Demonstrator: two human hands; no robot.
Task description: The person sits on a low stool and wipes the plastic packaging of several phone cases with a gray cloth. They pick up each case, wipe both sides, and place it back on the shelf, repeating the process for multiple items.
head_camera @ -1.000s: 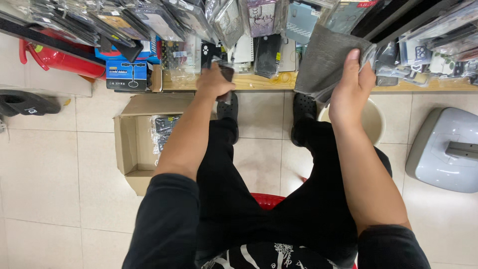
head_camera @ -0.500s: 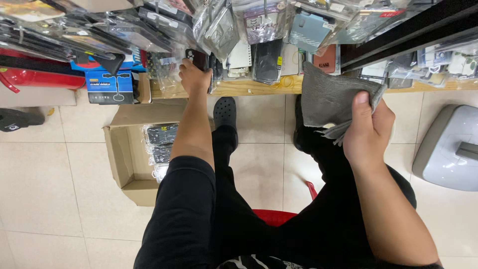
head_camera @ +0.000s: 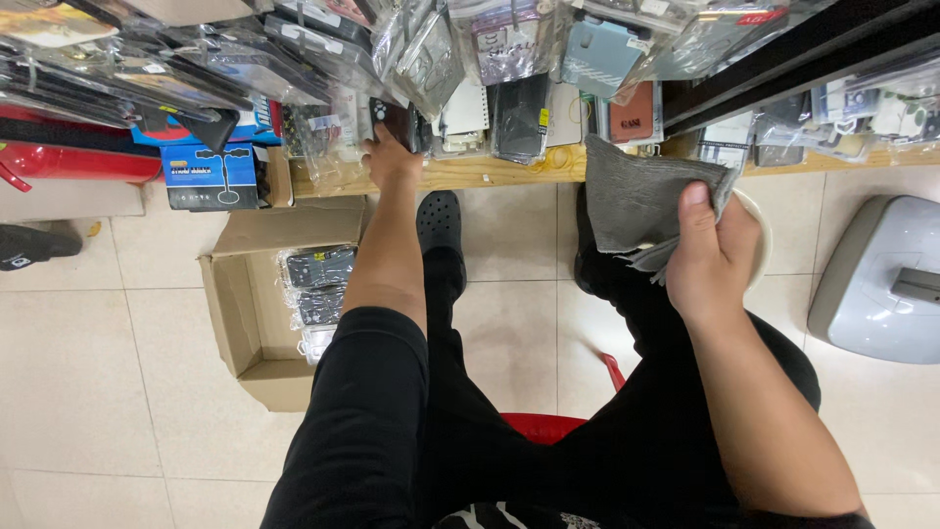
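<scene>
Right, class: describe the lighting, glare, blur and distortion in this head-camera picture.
Head view: even indoor light with soft shadows on the floor tiles; glare on the hanging plastic packets; wide-angle bending at the edges; sharp on the left hand and the grey cloth in the right hand.

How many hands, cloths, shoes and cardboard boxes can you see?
Hands: 2, the left hand reaching to the packets on the shelf, the right hand holding the cloth
Grey cloths: 1
Black shoes: 2, one on the person's foot, one lying at the left edge
Cardboard boxes: 1
Total: 6
</scene>
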